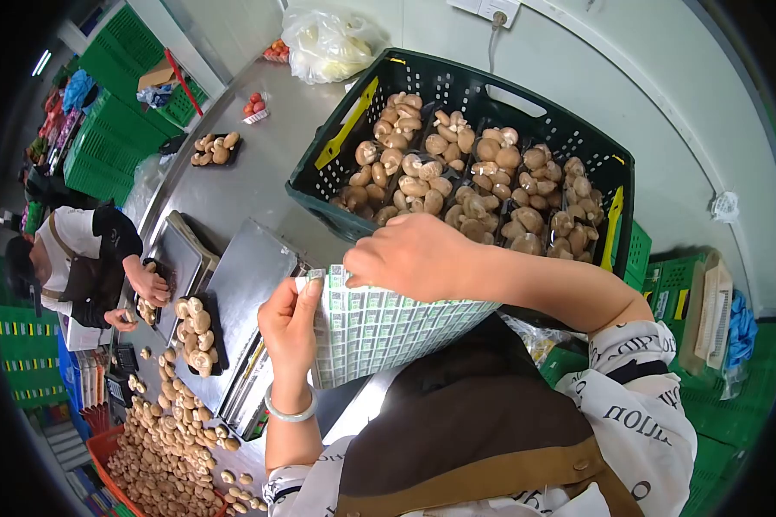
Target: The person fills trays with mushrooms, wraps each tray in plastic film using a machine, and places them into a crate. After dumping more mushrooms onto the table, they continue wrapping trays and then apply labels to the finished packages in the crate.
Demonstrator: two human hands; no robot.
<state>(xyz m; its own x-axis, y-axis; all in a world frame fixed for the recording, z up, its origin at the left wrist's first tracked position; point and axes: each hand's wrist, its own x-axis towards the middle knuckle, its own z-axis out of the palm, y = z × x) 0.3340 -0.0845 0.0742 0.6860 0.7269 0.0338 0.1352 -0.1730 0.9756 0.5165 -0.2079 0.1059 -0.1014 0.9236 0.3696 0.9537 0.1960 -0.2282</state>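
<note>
Apron (pixel 457 422) nearest, label sheet (pixel 379 332) in left grip (pixel 309 291) touches right grip (pixel 352 274).

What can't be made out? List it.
Head view: print on the label sheet, too small to read.
Head view: palm of the right hand, hidden by its back.
Head view: dark crate's floor, covered by mushroom packs.
Head view: red basket's end, cut off by bottom edge.
</note>
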